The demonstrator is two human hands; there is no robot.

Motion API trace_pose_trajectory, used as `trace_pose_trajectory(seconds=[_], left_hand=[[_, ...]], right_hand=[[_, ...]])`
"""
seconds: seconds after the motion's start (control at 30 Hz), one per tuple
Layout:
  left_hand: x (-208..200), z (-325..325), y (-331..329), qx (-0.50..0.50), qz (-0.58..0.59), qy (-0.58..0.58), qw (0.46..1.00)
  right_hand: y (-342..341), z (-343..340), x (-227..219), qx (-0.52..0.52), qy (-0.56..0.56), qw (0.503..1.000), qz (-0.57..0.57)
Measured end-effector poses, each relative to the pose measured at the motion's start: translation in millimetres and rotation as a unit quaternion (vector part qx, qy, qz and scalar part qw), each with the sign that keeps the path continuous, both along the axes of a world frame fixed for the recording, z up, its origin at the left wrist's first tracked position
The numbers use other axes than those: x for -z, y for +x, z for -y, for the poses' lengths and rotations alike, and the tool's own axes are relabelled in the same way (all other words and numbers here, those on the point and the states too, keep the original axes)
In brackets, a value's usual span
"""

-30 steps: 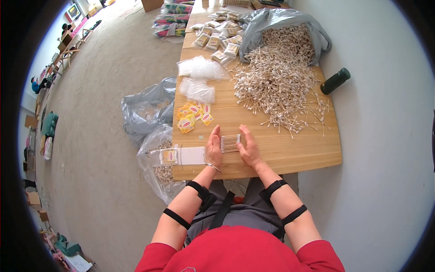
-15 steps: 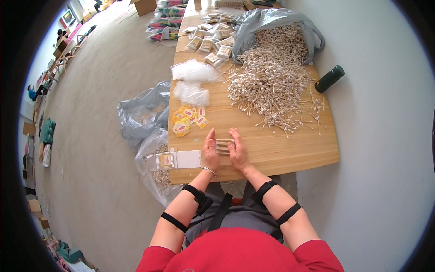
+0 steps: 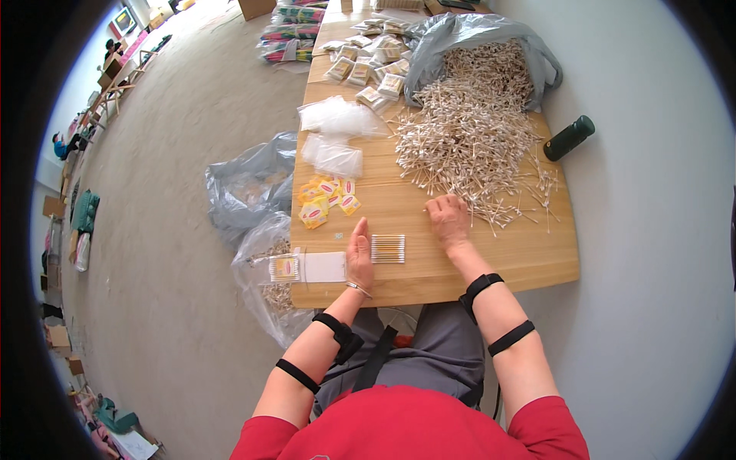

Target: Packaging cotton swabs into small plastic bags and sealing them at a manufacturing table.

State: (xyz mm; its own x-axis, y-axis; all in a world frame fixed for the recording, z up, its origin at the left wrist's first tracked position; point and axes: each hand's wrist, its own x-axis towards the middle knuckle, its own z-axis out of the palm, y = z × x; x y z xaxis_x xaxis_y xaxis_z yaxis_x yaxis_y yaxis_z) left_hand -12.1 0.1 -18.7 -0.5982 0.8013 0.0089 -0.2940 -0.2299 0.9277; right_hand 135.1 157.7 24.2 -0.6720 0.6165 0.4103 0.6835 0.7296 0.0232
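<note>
A row of cotton swabs [image 3: 389, 249] lies side by side on the wooden table [image 3: 491, 276]. My left hand [image 3: 359, 257] stands on its edge along the row's left side, fingers stretched straight, holding nothing. Over at the near edge of the big heap of loose swabs [image 3: 468, 138], my right hand [image 3: 450, 220] has its fingers curled down; whatever is under them is hidden. Left of my left hand is a white flat card or tray [image 3: 325, 267], with a clear pack of swabs with a yellow label [image 3: 284, 267] beside it.
The heap spills from a grey plastic bag [image 3: 537, 54]. Yellow label cards [image 3: 314, 208], clear plastic pouches [image 3: 337, 159] and filled swab packs [image 3: 360, 70] lie along the left side. A dark green bottle [image 3: 570, 138] is at the right edge. Plastic bags [image 3: 249, 192] sit beside the table.
My right hand has left the right side of the swab row and moved right and away, to the heap's edge. The row now shows fully. My left hand has stayed beside it.
</note>
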Motion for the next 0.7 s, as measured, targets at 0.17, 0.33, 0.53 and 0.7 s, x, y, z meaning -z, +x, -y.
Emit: trace_pose_trajectory(seconds=[0.17,0.33,0.53,0.7], left_hand=[[2,0,0,-0.010,0.011,0.011,1.000],[-7,-1,5,-0.030,0.027,-0.002,0.999],[-1,-1,1,-0.025,0.049,0.009,0.998],[5,-2,-2,-0.030,0.049,0.015,0.998]], right_hand=[[-47,31,3,-0.090,-0.058,0.991,-0.080],[-61,57,6,-0.069,-0.187,0.975,-0.099],[-29,51,9,-0.026,-0.174,0.970,-0.166],[-12,44,2,0.023,-0.176,0.971,-0.160]])
